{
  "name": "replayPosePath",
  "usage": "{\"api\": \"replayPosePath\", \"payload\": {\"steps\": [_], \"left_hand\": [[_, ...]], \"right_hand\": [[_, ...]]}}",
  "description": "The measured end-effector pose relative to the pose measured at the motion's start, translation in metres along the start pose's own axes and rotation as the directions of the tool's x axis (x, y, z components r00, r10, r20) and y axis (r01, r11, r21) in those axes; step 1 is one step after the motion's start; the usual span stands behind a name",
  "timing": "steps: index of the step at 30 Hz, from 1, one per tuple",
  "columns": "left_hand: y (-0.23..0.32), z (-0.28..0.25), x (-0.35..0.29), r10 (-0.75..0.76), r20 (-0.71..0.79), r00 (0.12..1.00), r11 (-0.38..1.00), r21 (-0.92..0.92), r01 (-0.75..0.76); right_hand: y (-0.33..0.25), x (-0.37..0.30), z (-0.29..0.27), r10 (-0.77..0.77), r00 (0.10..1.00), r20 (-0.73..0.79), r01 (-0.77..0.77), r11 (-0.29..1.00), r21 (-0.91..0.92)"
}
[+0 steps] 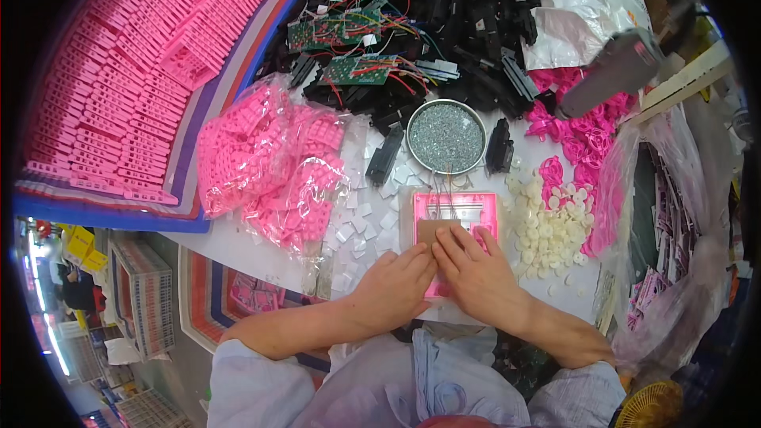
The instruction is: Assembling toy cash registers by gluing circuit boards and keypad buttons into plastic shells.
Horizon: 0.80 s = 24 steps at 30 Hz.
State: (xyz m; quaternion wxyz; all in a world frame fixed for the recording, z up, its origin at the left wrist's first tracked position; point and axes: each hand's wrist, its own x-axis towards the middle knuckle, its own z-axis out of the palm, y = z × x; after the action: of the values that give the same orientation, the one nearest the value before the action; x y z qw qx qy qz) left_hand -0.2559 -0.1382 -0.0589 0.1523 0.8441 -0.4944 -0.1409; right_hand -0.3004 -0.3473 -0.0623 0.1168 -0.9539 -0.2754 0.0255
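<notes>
In front of me lies a pink plastic casing (488, 208), its inside facing up. A flat brown board, seemingly a circuit board (432, 230), sits over its middle, and thin wires run from there toward the far side. My left hand (396, 279) grips the board's near left part with its fingers together. From the right, my right hand (485, 276) presses its fingers onto the same board. The fingers hide the board's near edge and much of the casing's lower half.
Beyond the casing stands a round tin of small screws (446, 136), with black plastic parts (444, 16) and wired green boards (361, 70) behind. White round pieces (555, 230) lie right, bagged pink panels (269, 158) left. A blue-rimmed bin (119, 216) holds stacked pink casings. A grey tool (614, 71) hangs upper right.
</notes>
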Motion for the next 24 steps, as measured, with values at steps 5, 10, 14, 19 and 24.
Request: {"api": "replayPosePath", "payload": {"steps": [5, 10, 14, 19, 24], "left_hand": [[-0.075, -0.047, 0.077, -0.087, -0.085, 0.993, 0.99, -0.122, 0.076], [-0.13, -0.049, 0.166, -0.093, -0.09, 0.992, 0.948, 0.297, 0.116], [-0.135, -0.04, 0.176, -0.038, -0.082, 0.996, 0.936, 0.347, 0.064], [-0.139, -0.029, 0.183, -0.036, -0.283, 0.958, 0.926, 0.352, 0.138], [-0.148, -0.032, 0.196, -0.137, -0.09, 0.987, 0.918, 0.363, 0.16]], "right_hand": [[-0.004, 0.0, 0.007, 0.018, 0.999, -0.029, -0.021, 0.996, -0.084], [-0.007, 0.001, 0.01, 0.054, 0.998, -0.036, -0.056, 0.997, -0.044], [-0.007, -0.002, 0.011, 0.048, 0.997, -0.056, -0.05, 0.998, -0.034], [-0.008, -0.002, 0.018, 0.039, 0.994, -0.104, -0.05, 0.994, -0.101], [-0.01, -0.003, 0.014, 0.054, 0.996, -0.068, -0.061, 0.993, -0.106]]}}
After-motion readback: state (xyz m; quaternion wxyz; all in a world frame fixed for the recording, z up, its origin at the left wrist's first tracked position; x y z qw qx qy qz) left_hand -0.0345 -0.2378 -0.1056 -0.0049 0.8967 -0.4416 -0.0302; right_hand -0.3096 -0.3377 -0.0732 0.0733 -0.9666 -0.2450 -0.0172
